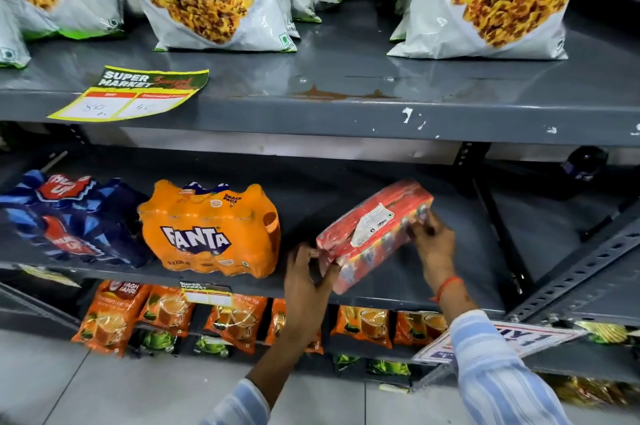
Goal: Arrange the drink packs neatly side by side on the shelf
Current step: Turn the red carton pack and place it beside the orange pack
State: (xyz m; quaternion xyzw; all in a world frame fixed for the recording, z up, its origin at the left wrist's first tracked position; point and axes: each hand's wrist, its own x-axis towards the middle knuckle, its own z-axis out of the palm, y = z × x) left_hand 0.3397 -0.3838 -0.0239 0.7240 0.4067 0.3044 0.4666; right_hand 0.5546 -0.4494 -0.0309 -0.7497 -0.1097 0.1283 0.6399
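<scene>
Three drink packs on mid shelf [398, 289]: blue pack [69, 220] at left, orange Fanta pack [211, 230] beside it, red pack [374, 234] well right, skewed. Left hand [308, 279] and right hand [433, 244] had fingers clamped on red pack's ends. Judgement: square it w/ shelf edge, slide left till beside Fanta, fronts flush.

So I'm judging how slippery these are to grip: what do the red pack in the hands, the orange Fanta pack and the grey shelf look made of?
The red rectangular drink pack: glossy plastic film, going by its sheen and wrinkles. The orange Fanta bottle pack: shiny shrink-wrap plastic, moulded over the bottle tops. The grey shelf: apparently painted metal, smooth and semi-gloss; the shelf above shows chips and rust.
</scene>
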